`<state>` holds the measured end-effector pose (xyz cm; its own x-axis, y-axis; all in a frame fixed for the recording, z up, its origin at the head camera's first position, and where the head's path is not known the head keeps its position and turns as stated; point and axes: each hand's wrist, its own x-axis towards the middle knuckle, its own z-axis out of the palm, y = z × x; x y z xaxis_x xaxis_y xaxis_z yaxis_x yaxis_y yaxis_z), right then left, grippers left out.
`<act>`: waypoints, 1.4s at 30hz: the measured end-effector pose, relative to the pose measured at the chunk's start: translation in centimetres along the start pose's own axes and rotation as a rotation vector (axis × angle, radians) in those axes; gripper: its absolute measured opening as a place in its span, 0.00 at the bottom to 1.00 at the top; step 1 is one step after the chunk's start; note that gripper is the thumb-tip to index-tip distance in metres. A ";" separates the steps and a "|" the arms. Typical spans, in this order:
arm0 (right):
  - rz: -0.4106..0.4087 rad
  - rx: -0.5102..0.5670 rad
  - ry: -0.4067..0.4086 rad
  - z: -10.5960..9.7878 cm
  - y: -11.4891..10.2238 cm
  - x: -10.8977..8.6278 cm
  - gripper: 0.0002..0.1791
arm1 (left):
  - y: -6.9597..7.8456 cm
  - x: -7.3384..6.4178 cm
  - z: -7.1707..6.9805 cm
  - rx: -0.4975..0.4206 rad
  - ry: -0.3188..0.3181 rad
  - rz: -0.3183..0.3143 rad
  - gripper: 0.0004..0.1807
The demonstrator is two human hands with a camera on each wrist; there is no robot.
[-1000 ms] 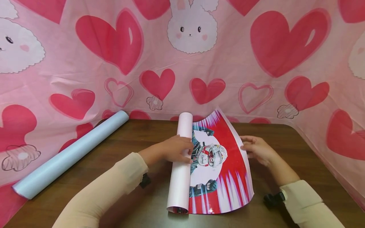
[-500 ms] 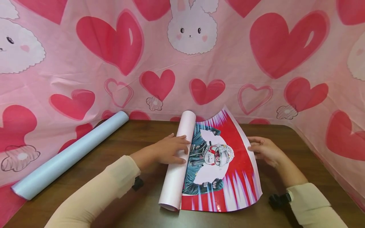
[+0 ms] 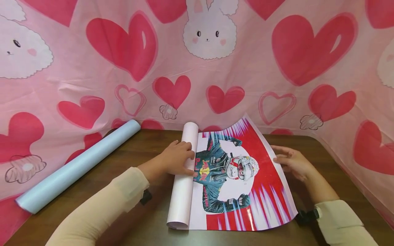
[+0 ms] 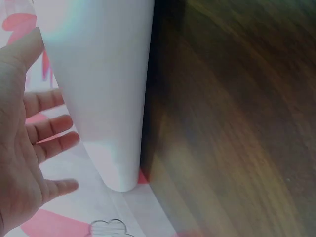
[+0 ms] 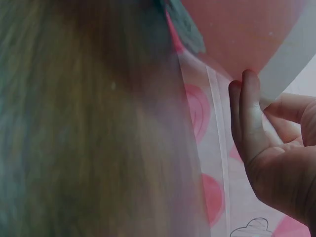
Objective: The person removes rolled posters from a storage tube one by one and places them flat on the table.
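Observation:
A poster (image 3: 267,164) lies partly unrolled, printed with a helmeted racing driver on red and white. Its left part is still a white roll (image 3: 180,201). Across the top of that roll rests my left hand (image 3: 175,159); in the left wrist view its fingers (image 4: 52,127) are spread and fairly straight along the roll's side. My right hand (image 3: 293,164) pinches the poster's right edge, which stands raised off the table. In the right wrist view, thumb and fingers (image 5: 252,106) meet on the sheet's border (image 5: 284,74).
A long pale blue roll (image 3: 80,165) lies slantwise on the left side of the brown wooden table (image 3: 147,143). A pink cloth (image 3: 197,71) with hearts and rabbits hangs behind and at both sides. A small black device (image 3: 307,216) is on the right wrist.
The roll has moved left under my left hand, and more of the driver's suit shows. My right hand has shifted a little to the right with the poster's edge.

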<state>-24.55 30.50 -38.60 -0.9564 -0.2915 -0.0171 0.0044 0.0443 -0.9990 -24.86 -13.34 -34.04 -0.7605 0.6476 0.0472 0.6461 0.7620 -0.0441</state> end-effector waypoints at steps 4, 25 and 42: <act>-0.049 -0.012 -0.012 0.0 0.4 0.0 0.26 | -0.7 -0.7 0.2 -0.043 -0.028 -0.029 0.28; -0.078 -0.231 0.000 -1.0 0.8 -0.6 0.28 | -2.6 -2.9 -0.2 -0.124 -0.074 -0.080 0.25; -0.035 -0.243 -0.127 -1.6 0.4 -0.7 0.33 | -3.8 -5.4 -0.9 -0.178 -0.136 -0.127 0.16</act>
<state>-24.32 32.30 -38.90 -0.9103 -0.4140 -0.0035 -0.1128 0.2560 -0.9601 -23.14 -19.71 -33.19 -0.8304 0.5492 -0.0942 0.5366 0.8337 0.1305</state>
